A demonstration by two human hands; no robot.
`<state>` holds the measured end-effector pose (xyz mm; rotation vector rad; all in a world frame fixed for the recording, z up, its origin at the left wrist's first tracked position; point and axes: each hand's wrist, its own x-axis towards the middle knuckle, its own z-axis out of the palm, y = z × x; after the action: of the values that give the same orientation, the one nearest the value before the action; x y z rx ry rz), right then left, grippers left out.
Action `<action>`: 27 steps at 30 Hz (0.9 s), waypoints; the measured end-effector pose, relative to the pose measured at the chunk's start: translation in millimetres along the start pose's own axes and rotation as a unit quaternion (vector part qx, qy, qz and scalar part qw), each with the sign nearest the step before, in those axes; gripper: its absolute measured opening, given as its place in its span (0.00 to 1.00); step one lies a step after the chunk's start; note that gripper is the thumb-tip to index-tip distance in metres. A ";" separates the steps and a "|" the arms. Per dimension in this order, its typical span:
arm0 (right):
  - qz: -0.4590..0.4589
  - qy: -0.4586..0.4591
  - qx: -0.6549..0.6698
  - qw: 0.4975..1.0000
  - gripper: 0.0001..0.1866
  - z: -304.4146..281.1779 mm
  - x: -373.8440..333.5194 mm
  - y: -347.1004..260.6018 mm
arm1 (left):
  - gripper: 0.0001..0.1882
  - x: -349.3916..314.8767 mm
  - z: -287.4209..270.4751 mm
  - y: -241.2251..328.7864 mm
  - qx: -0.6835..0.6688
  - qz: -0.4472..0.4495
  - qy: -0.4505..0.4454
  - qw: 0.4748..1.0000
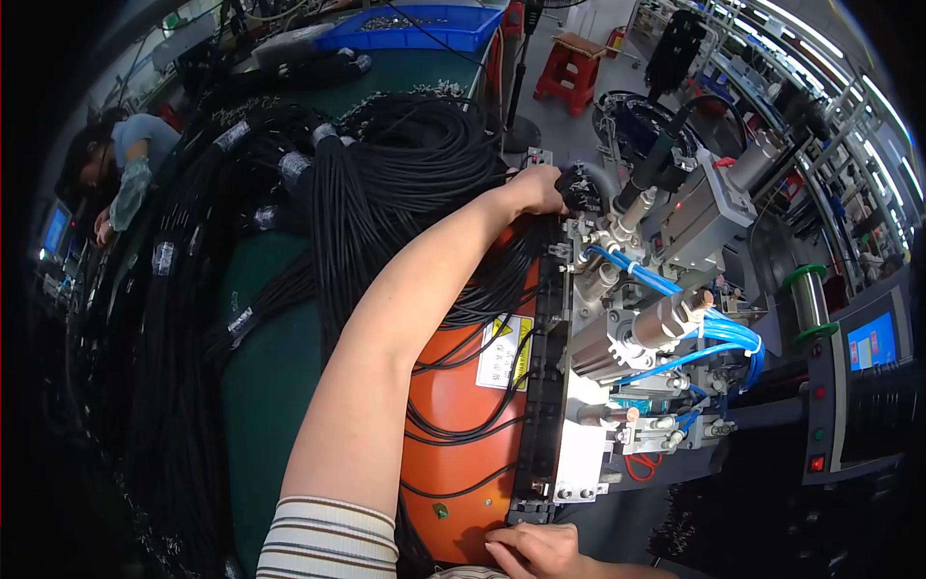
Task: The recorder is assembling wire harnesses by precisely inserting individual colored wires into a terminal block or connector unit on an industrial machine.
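Observation:
My left arm stretches over black cables to the far end of a machine's cable track. There my left hand (536,189) is closed beside the cables, its fingers bent downward; what they hold is hidden. At the near end of the track (546,362), my right hand (540,550) rests low over the orange surface (451,482), fingers curled together; I cannot make out anything in them. Several thin black cables (463,439) run across the orange surface into the track. A large coiled bundle of black cables (405,154) lies left of my left hand.
The machine's metal cylinders (641,328) and blue air hoses (714,333) stand right of the track. A control panel with a screen (871,340) and a wire spool (810,301) are farther right. Behind are a blue tray (415,39) and a red stool (569,72). Another person (140,145) works at left.

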<state>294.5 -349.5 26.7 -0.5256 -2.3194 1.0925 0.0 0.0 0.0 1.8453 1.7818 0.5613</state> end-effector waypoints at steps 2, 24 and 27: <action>0.003 0.014 -0.007 1.000 0.08 -1.0 2.4 -4.7 | 0.23 -8.2 -1.3 10.5 0.037 -0.038 0.064 0.997; -0.021 0.044 -0.016 0.999 0.07 1.0 7.4 -9.3 | 0.10 -166.5 -110.7 80.0 -0.628 0.138 0.213 0.735; -0.023 0.048 -0.023 0.998 0.07 0.4 8.5 -9.4 | 0.11 -170.4 -110.9 81.9 -0.638 0.143 0.208 0.727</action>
<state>286.4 -350.8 36.4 -0.5283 -2.2668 0.9745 -13.0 -162.3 146.8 0.9433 0.7441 1.8447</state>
